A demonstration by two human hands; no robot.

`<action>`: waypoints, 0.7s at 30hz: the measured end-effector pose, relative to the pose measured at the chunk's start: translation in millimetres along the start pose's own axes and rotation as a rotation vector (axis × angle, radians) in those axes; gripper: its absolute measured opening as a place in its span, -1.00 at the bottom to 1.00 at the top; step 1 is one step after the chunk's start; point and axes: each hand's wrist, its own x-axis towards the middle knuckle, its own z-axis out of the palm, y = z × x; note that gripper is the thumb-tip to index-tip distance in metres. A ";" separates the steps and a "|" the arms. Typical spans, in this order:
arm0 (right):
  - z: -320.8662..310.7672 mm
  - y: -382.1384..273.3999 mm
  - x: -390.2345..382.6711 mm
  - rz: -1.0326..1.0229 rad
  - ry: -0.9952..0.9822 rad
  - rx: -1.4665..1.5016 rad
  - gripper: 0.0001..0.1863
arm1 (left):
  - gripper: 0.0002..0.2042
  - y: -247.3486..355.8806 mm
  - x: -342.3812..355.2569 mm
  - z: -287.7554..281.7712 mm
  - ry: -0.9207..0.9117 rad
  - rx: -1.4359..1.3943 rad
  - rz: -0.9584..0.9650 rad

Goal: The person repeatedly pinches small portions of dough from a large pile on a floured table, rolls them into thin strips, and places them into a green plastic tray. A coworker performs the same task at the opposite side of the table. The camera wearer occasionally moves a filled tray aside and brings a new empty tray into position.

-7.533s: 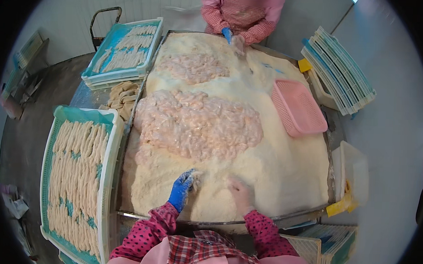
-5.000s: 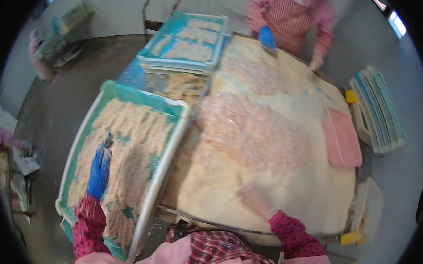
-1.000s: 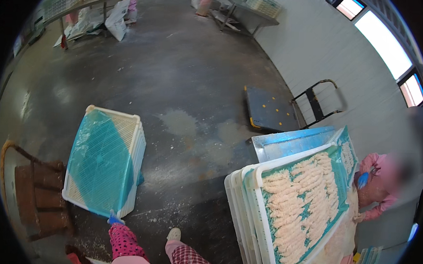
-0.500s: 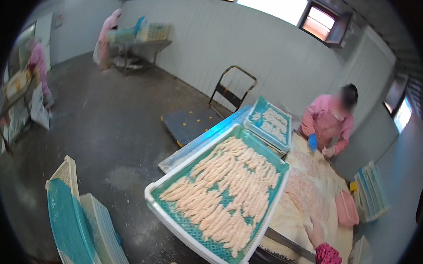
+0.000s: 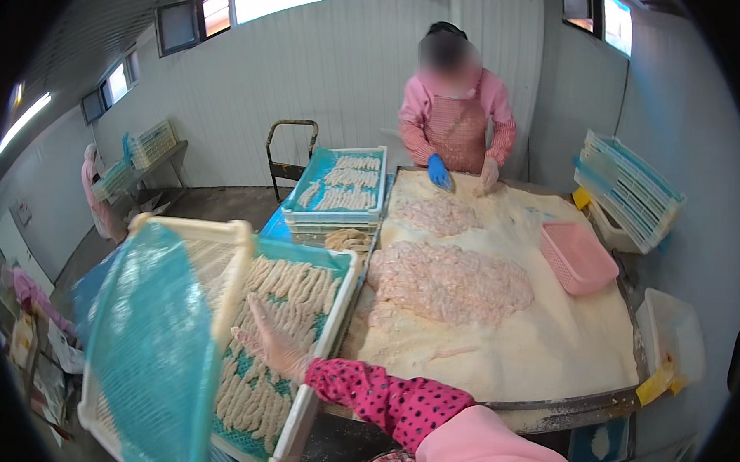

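My right hand (image 5: 272,344), in a clear glove, reaches left over a white tray (image 5: 337,312) with green mesh lining. Its fingers are spread and it holds nothing. Rows of pale, flour-coated strips (image 5: 251,403) lie on that mesh. A cream tray (image 5: 236,235) draped with a teal mesh sheet (image 5: 155,329) stands tilted over the left part of the filled tray, close to my fingertips. My left hand is out of view, and what supports the tilted tray is hidden.
Right of the trays, a floured table (image 5: 579,356) bears heaps of pale pink meat (image 5: 450,284) and a pink basket (image 5: 579,257). A co-worker (image 5: 458,111) stands at its far end. Another filled tray (image 5: 339,184) sits on a stack. More trays (image 5: 628,193) lean at right.
The view has swung right. My right hand has gone from the floured table to above the filled tray. The cream tray with teal mesh now stands tilted over the filled one.
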 end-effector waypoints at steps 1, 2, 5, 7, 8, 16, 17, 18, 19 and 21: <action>-15.9 4.4 -8.4 0.006 0.151 0.029 -0.09 | -0.81 4.9 10.0 15.9 -0.131 0.321 0.218; -29.2 8.2 -14.1 0.007 0.294 0.065 -0.09 | -0.83 -14.0 9.0 27.2 -0.105 0.686 0.480; -72.0 61.0 -28.1 0.127 0.354 0.078 -0.07 | -0.77 40.6 29.4 99.5 -0.138 0.490 0.651; -93.5 79.3 -35.1 0.182 0.325 0.115 -0.06 | -0.77 24.9 25.0 115.6 -0.219 -0.155 -0.093; -97.5 86.5 -38.8 0.197 0.336 0.131 -0.05 | -0.76 18.6 26.1 120.4 -0.241 -0.491 -0.459; -89.4 123.8 -44.8 0.263 0.245 0.045 -0.11 | -0.67 -18.1 16.9 123.9 -0.089 -0.368 -0.666; -88.8 120.9 -45.4 0.268 0.224 0.041 -0.11 | -0.66 -19.6 15.9 124.6 -0.094 -0.331 -0.686; -86.0 116.7 -45.7 0.273 0.204 0.040 -0.11 | -0.66 -21.3 16.1 124.9 -0.082 -0.314 -0.698; -82.8 114.4 -44.9 0.278 0.186 0.040 -0.11 | -0.65 -23.5 19.3 124.8 -0.075 -0.299 -0.702; -81.3 119.1 -49.2 0.289 0.216 0.008 -0.14 | -0.65 -8.4 27.9 138.9 -0.078 -0.287 -0.694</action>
